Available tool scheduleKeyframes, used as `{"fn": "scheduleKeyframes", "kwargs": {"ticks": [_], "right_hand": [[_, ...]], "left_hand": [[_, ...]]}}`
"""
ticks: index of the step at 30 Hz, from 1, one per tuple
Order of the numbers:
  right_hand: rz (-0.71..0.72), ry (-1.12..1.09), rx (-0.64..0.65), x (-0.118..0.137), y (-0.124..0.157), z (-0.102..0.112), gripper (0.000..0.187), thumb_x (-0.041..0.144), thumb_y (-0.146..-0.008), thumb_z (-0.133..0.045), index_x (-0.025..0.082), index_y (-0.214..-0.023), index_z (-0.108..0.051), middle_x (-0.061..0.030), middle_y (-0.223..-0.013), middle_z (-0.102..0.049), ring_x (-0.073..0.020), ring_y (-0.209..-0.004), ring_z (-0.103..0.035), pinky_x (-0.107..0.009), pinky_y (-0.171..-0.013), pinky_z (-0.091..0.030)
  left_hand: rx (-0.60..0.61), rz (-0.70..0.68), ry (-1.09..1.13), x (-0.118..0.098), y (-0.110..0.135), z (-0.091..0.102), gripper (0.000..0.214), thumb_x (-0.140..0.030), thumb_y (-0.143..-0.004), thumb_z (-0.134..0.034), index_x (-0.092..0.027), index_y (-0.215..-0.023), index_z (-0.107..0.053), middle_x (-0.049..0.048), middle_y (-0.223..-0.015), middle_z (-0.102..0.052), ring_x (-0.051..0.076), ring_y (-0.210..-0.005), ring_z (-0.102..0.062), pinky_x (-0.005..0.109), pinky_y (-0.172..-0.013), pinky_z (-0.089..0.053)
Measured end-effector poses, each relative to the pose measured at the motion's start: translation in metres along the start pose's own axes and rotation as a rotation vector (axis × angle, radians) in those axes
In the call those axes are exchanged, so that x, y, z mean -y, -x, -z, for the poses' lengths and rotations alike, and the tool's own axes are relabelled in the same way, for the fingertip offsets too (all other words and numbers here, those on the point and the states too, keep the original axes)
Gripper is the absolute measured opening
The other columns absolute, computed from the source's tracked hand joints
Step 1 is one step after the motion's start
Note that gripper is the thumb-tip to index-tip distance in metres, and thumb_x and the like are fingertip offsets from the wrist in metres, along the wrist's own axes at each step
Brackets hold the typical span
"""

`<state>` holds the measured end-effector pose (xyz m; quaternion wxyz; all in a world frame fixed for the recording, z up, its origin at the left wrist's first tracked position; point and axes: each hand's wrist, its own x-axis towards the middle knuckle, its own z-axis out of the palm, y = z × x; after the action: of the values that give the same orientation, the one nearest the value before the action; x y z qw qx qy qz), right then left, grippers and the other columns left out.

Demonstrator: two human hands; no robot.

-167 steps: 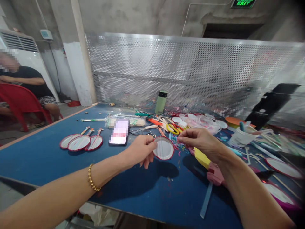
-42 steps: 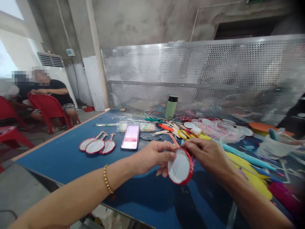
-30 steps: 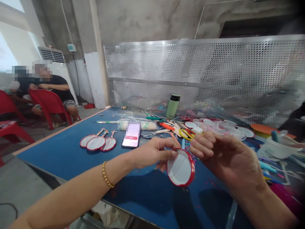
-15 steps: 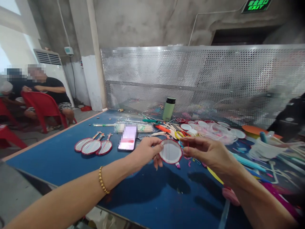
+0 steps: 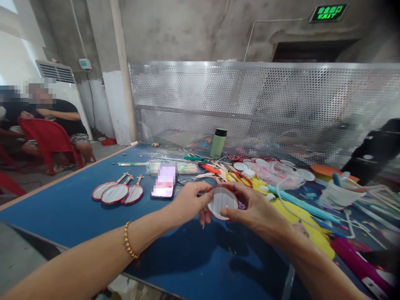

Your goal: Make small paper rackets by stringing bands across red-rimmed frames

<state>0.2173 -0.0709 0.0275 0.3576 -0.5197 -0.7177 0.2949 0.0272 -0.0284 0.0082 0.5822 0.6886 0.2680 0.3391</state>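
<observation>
The left hand (image 5: 190,204) and right hand (image 5: 258,211) pinch the red-rimmed disc (image 5: 218,201) between their fingers; likely light and stiff, it is best held by its edge.

Craft workshop: scissors (image 5: 238,176), wooden sticks (image 5: 221,168) on tabletop (image 5: 75,218); concrete wall (image 5: 184,33), exit sign (image 5: 328,13) beyond it; red chair (image 5: 51,137) left of it.

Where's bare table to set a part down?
Bare: blue tabletop left of the three red-rimmed discs; the strip between them and the left forearm; nearer than the held disc, bar small scraps. Crowded: right side, with yellow sheet and white cup, and the far middle around the bottle.
</observation>
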Motion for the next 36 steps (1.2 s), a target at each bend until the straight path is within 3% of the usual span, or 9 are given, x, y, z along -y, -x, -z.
{"fn": "scheduleKeyframes", "kwargs": {"ticks": [7,22,27,36], "right_hand": [[0.018,-0.068,-0.017,0.004,-0.001,-0.005,0.048,0.043,-0.071,-0.077,0.017,-0.11,-0.064,-0.0058,-0.099,-0.071,-0.0204,-0.085,-0.065,-0.029,-0.072,-0.052],[-0.034,-0.389,-0.07,0.002,-0.001,-0.02,0.043,0.043,-0.072,-0.079,0.019,-0.107,-0.07,-0.0036,-0.094,-0.072,-0.0186,-0.084,-0.063,-0.029,-0.075,-0.05],[-0.037,-0.377,-0.052,0.003,0.0,-0.019,0.039,0.044,-0.073,-0.078,0.018,-0.102,-0.071,-0.003,-0.088,-0.07,-0.0175,-0.081,-0.062,-0.027,-0.071,-0.048],[-0.057,-0.339,-0.081,0.001,-0.002,-0.02,0.048,0.043,-0.068,-0.08,0.019,-0.108,-0.069,-0.004,-0.094,-0.072,-0.0187,-0.083,-0.063,-0.028,-0.071,-0.052]], "left_hand": [[-0.006,-0.015,-0.006,0.001,-0.001,0.001,0.014,-0.024,-0.09,-0.049,-0.013,-0.084,-0.055,0.0006,-0.051,-0.056,0.013,-0.042,-0.058,0.021,-0.038,-0.048],[-0.07,-0.054,-0.024,-0.002,0.0,0.002,0.012,-0.017,-0.087,-0.044,-0.013,-0.084,-0.055,0.0019,-0.053,-0.058,0.015,-0.041,-0.058,0.023,-0.037,-0.047],[-0.054,-0.02,-0.034,-0.006,0.001,0.002,0.012,-0.015,-0.086,-0.045,-0.013,-0.081,-0.055,-0.0002,-0.047,-0.055,0.014,-0.038,-0.055,0.021,-0.035,-0.045],[-0.034,-0.015,-0.051,-0.005,0.002,0.003,0.013,-0.017,-0.087,-0.046,-0.014,-0.077,-0.053,-0.0002,-0.046,-0.055,0.012,-0.036,-0.054,0.02,-0.035,-0.044]]}}
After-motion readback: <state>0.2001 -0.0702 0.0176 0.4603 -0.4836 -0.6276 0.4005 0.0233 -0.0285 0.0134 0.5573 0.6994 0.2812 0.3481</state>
